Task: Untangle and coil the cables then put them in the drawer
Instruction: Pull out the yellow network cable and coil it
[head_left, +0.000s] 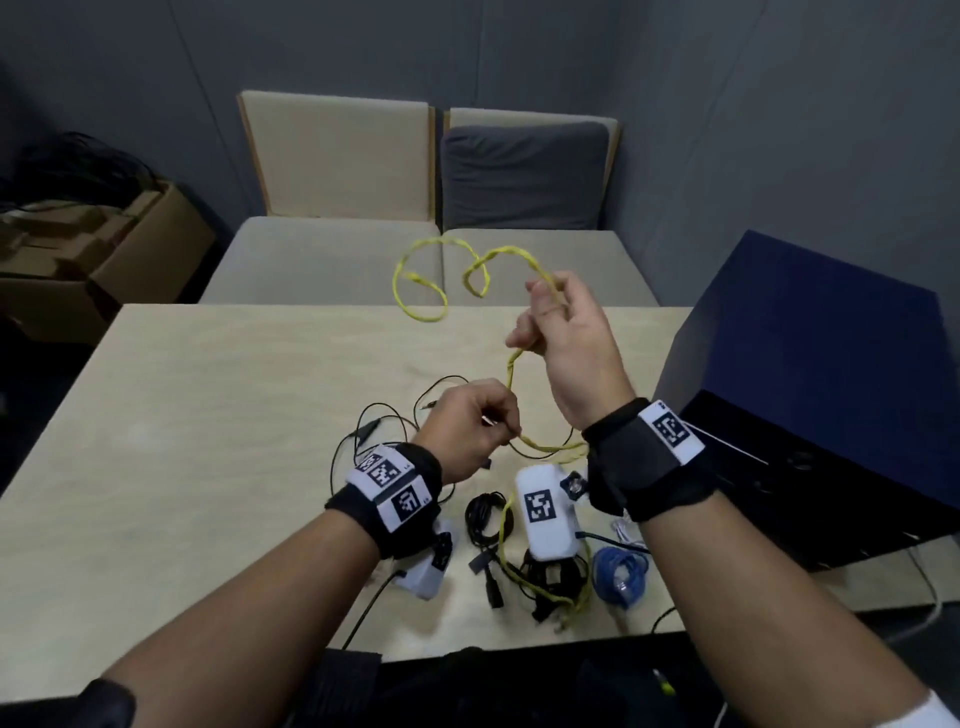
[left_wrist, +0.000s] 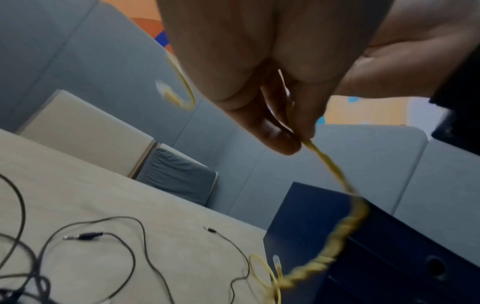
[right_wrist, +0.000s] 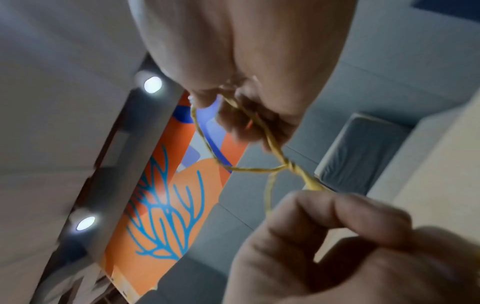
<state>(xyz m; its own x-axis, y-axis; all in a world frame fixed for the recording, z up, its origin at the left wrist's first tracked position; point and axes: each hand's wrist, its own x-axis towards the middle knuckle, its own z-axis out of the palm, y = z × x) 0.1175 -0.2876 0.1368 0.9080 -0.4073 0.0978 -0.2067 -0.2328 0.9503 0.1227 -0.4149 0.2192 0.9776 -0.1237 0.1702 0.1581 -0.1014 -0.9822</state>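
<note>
Yellow cable (head_left: 511, 366): pinched in right hand (head_left: 563, 332), fingers curled round it, raised above table (head_left: 208, 415). Below, gripped in curled left hand (head_left: 470, 423), lower and nearer. Short twisted stretch taut between the two hands. Beyond right hand, loose loops in air over far table edge, plug end dangling. From left hand, slack curving under right wrist, down to table's near edge, across coiled black cables (head_left: 488, 514). Blue cable (head_left: 621, 569) coiled just right of those. Thin black audio cable (head_left: 374, 431) sprawled left. Dark blue drawer cabinet (head_left: 810, 374) at right.
</note>
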